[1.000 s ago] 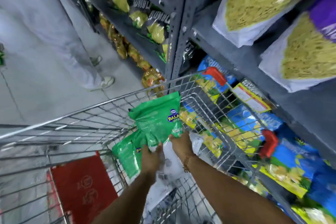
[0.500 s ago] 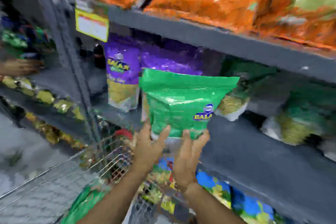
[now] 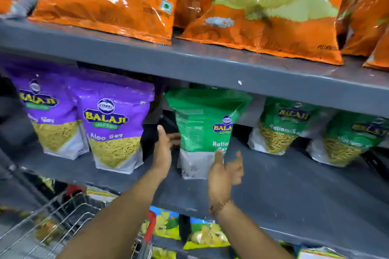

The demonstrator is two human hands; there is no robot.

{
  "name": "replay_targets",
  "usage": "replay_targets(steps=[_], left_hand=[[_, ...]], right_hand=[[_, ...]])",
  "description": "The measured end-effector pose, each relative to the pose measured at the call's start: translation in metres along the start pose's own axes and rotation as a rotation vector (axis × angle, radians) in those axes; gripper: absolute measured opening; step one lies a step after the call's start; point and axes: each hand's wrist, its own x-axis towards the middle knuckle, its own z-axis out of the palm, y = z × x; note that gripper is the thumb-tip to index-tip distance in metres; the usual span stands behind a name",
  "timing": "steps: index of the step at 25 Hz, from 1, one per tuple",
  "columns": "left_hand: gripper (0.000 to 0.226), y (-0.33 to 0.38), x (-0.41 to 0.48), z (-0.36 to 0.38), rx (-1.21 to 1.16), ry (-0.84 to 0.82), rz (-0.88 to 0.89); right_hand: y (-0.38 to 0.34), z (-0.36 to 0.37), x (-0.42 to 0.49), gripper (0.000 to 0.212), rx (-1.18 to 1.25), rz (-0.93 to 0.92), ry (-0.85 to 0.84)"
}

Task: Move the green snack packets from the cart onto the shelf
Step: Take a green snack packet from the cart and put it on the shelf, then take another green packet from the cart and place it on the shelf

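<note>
Green packet [image 3: 203, 130] stands upright on the middle shelf [image 3: 273, 183], back cover turned partly to camera, top tucked under the upper shelf lip [image 3: 210, 65]. Left hand [image 3: 164, 149] sits at its left edge, fingers spread and loose; whether they touch the packet can't be told. Right hand [image 3: 223, 172] is open in front of the lower right corner, thumb on or right at the packet face, nothing gripped; its fingers are motion-blurred.

Room: narrow gap on the left to the purple packets [image 3: 113, 124], wider bare shelf on the right before two more green packets [image 3: 282, 126]. Plenty of bare shelf in front, toward the edge.

Orange bags [image 3: 263, 17] fill the shelf above, tops cut off. Cart [image 3: 52, 223] is only a wire corner at bottom left, blurred; its contents can't be made out.
</note>
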Motion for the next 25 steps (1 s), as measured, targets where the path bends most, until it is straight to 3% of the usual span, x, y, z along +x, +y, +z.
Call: replay_targets(steps=[2,4,7,10,12,14,18,20,22,23,24,25], left_hand=[[0.086,0.002,0.011,0.009,-0.008,-0.165,-0.109],[0.075,0.003,0.012,0.019,-0.032,-0.208,-0.102],[0.065,-0.002,0.003,0.008,0.081,-0.013,0.024],[0.052,-0.011,-0.009,-0.002,0.231,0.09,0.174],[0.035,-0.007,-0.011,0.007,0.259,-0.104,0.155],[0.049,0.0,-0.021,0.016,0.291,-0.216,0.087],[0.066,-0.008,-0.046,0.016,0.462,0.0,0.141],[0.064,-0.005,-0.052,0.02,0.489,0.025,0.151],[0.05,-0.003,-0.061,0.009,0.496,0.065,0.144],[0.04,-0.009,-0.067,-0.013,0.49,0.122,0.163],[0.035,-0.015,-0.078,-0.03,0.484,0.175,0.198],[0.036,-0.026,-0.09,-0.059,0.468,0.251,0.228]], right_hand=[[-0.01,0.011,0.0,0.053,0.178,0.224,0.023],[-0.017,0.021,0.008,0.036,0.408,0.26,-0.115],[-0.008,0.011,0.035,0.053,0.569,0.24,-0.199],[0.003,-0.01,0.029,0.043,0.478,0.16,0.052],[0.009,-0.008,0.012,0.041,0.499,0.129,-0.067],[0.011,-0.004,0.008,0.048,0.557,0.146,-0.228],[0.007,0.0,0.027,0.037,0.57,0.071,-0.38],[0.013,0.003,0.032,0.039,0.532,0.068,-0.286],[0.015,0.007,0.011,0.056,0.327,0.184,-0.005],[0.022,0.017,-0.011,0.055,0.162,0.258,0.124],[0.03,0.023,-0.034,0.051,0.06,0.271,0.175],[0.037,0.03,-0.07,0.046,0.021,0.203,0.116]])
